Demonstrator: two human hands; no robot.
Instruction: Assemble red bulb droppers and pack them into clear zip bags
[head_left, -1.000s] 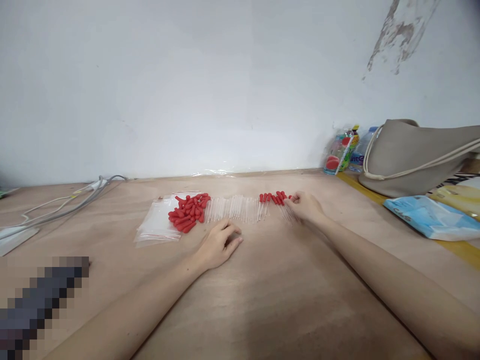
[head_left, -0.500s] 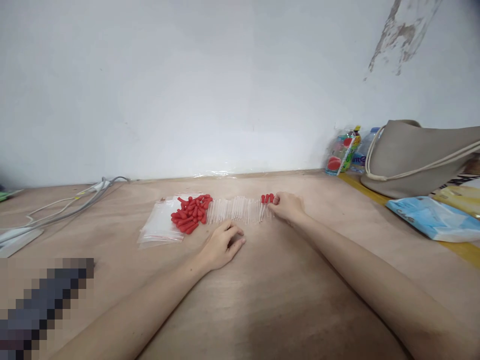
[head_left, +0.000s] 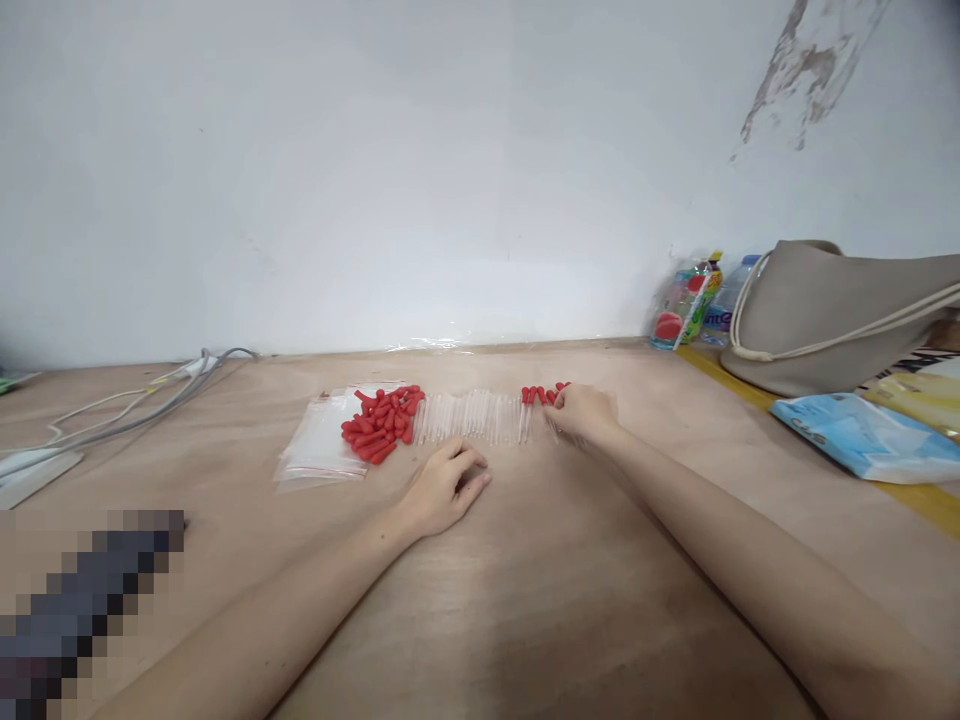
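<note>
My left hand point(head_left: 446, 490) rests on the table just in front of a row of thin clear glass tubes point(head_left: 469, 415), fingers loosely bent and apart, holding nothing. A pile of red rubber bulbs point(head_left: 381, 420) lies left of the tubes, partly on clear zip bags point(head_left: 319, 440). At the row's right end lie several droppers point(head_left: 532, 396), tubes with red bulbs at their far ends. There my right hand point(head_left: 585, 412) has thumb and fingers pinched on a dropper by its red bulb. The fingers partly hide it and the droppers beside it.
Against the wall at right stand plastic bottles point(head_left: 679, 310) and a grey bag point(head_left: 840, 310). A blue-and-white packet point(head_left: 862, 438) lies in front of the bag. Cables point(head_left: 142, 415) run along the left of the wooden table point(head_left: 480, 610). A pixelated dark object point(head_left: 90, 610) is at lower left.
My right hand has shifted slightly right along the droppers, and more red bulbs show beside its fingers. My left hand stays where it was.
</note>
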